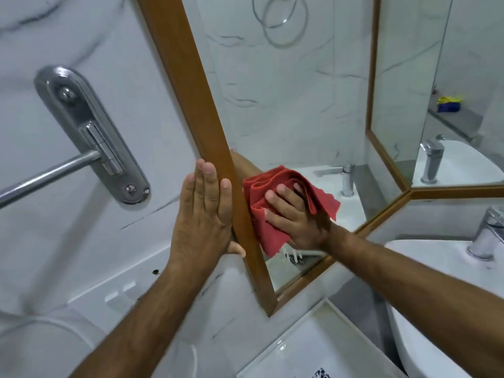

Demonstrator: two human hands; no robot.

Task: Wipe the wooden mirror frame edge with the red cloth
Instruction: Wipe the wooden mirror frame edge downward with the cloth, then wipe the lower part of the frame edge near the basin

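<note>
The wooden mirror frame runs as a brown strip from the top centre down to a corner at the lower middle. My left hand lies flat on the wall beside the frame, fingers together and overlapping its outer edge, thumb tucked under. My right hand presses a bunched red cloth against the mirror glass, right next to the frame's inner edge. The cloth's left fold touches the wood. Part of the cloth is hidden under my right palm.
A chrome towel-bar bracket with its bar juts from the marble wall at the left. A white basin with a chrome tap sits at the right. A second framed mirror adjoins at the right. A white box lies below.
</note>
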